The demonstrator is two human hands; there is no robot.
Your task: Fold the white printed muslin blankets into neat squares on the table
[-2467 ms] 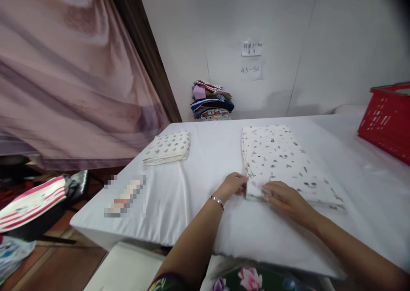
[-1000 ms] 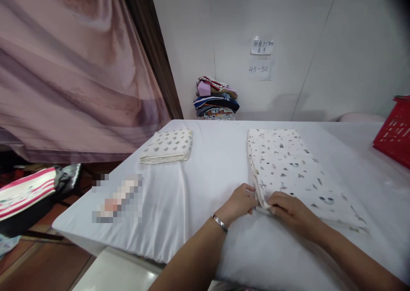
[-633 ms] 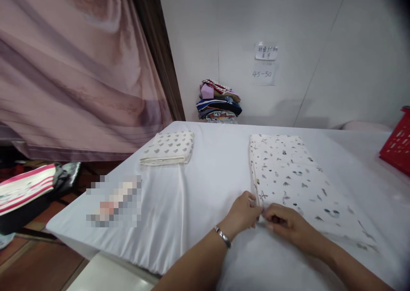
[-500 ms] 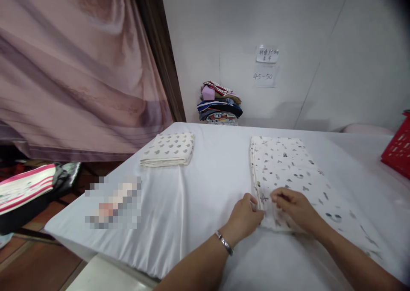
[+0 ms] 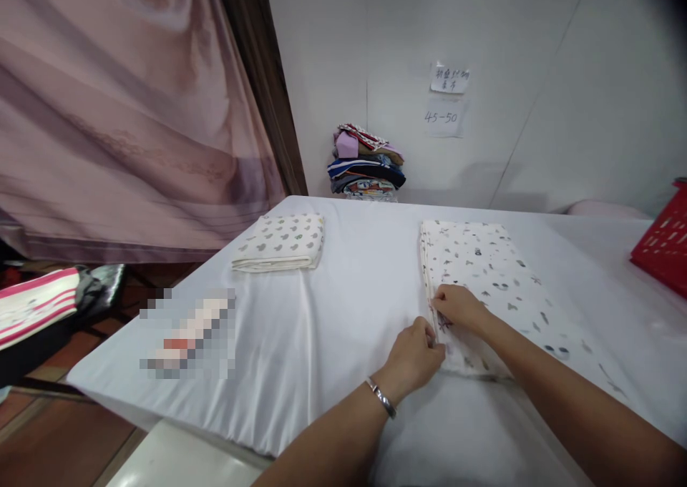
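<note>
A white cloth with small scattered prints (image 5: 483, 258) lies folded in layers on the right half of the table. At its near left corner, my left hand (image 5: 414, 355) has thumb and fingers closed on the edge; a silver bracelet circles that wrist. Farther up the same left edge, my right hand (image 5: 459, 308) pinches the layered cloth, its forearm crossing over the printed surface. The fingertips of both hands partly hide the fabric they grip. Over on the left, a second folded white cloth with grey motifs (image 5: 282, 242) rests apart from both hands.
A white tablecloth (image 5: 365, 279) covers the table. The blurred patch (image 5: 190, 333) lies near its left edge. A stack of folded fabrics (image 5: 366, 161) stands behind the far edge, and a red basket (image 5: 663, 240) sits at far right. A pink curtain (image 5: 134, 115) hangs left.
My right hand has moved left and away from me, from above the cloth to its left edge. My left hand stays at the near corner. The view has tilted slightly down.
</note>
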